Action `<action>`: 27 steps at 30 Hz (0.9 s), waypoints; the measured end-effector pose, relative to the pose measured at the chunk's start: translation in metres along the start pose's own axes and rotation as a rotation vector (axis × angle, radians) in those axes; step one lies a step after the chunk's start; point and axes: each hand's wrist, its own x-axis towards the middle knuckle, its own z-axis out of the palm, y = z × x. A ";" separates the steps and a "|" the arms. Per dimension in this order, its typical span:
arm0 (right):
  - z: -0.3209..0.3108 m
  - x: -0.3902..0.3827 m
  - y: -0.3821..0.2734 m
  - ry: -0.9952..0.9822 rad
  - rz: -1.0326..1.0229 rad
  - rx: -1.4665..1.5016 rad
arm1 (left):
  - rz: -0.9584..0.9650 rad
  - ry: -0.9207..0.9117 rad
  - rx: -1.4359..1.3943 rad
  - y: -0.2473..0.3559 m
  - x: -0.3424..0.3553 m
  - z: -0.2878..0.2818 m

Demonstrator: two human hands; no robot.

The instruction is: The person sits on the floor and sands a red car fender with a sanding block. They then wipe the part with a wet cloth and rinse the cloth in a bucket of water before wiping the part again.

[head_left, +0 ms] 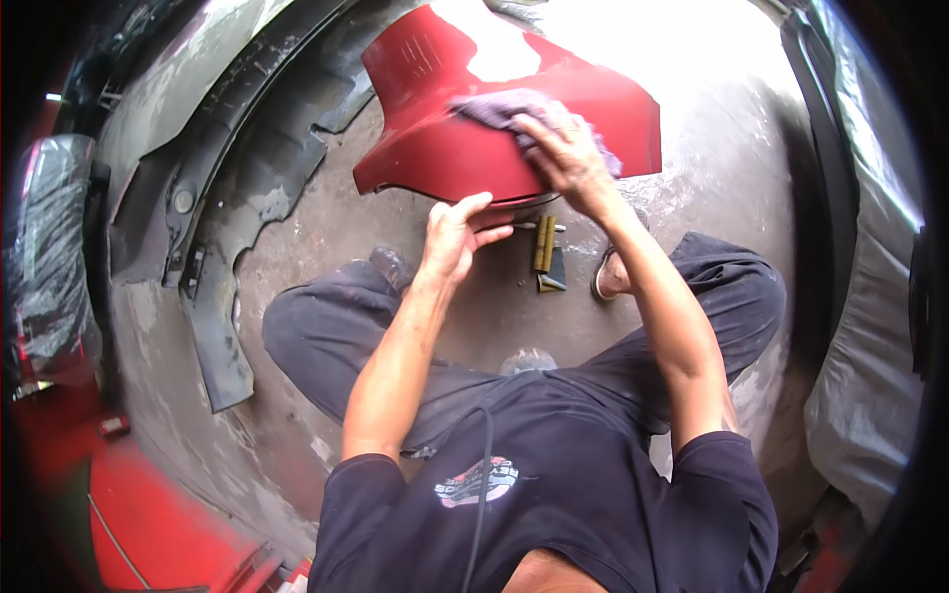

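A glossy red car body panel with a flared, curved shape lies in front of me, a bright glare across its top. My right hand presses a crumpled purple cloth onto the panel's right part, fingers spread over the fabric. At the panel's near edge is my left hand, its upper digit on the rim and the other fingers reaching beneath it. The undersides of those fingers are partly hidden. Below the panel, between my feet, lie a yellowish-brown ribbed block and a small dark flat piece.
A long dark bumper-like part curves along the floor on the left. Plastic-wrapped parts stand at the far left, with red bodywork at the lower left. A grey-covered form borders the right side. My legs are folded on both sides.
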 end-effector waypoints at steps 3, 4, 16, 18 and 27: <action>-0.003 -0.016 0.017 0.090 0.201 0.066 | -0.213 0.028 0.494 0.011 -0.008 -0.006; -0.007 -0.016 0.014 0.064 0.306 0.178 | -0.240 0.009 0.648 0.016 -0.018 0.002; -0.044 0.023 -0.129 -0.018 0.267 1.157 | 0.737 0.132 0.354 0.051 -0.027 0.065; -0.046 0.029 -0.084 0.098 0.252 0.692 | 0.674 0.175 0.129 0.058 -0.023 0.059; 0.033 -0.016 0.076 0.117 0.367 -0.204 | 1.026 0.401 1.915 0.018 0.063 0.057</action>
